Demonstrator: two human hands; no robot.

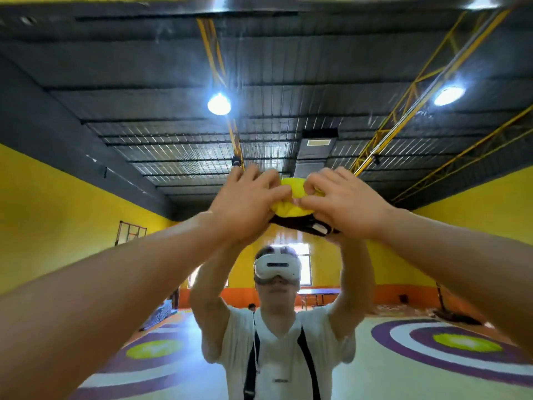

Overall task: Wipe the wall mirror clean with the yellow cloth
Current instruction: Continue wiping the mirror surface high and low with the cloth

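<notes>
a yellow-walled hall with a dark ceiling shows in the wall mirror [144, 255]. high up in the middle, the left hand [248, 203] and right hand [343, 206] hold the bunched yellow cloth [291, 197] at the glass, each grip curled on it. wiping looks barely begun, and the lower glass is probably still to do.

The pale floor [360, 359] bears two painted targets of purple and white rings with yellow-green centres, one on the left [150, 349] and one on the right [467, 342]. Tables [320, 295] stand at its far edge, and a dark stack [161, 313] stands along its left edge.
</notes>
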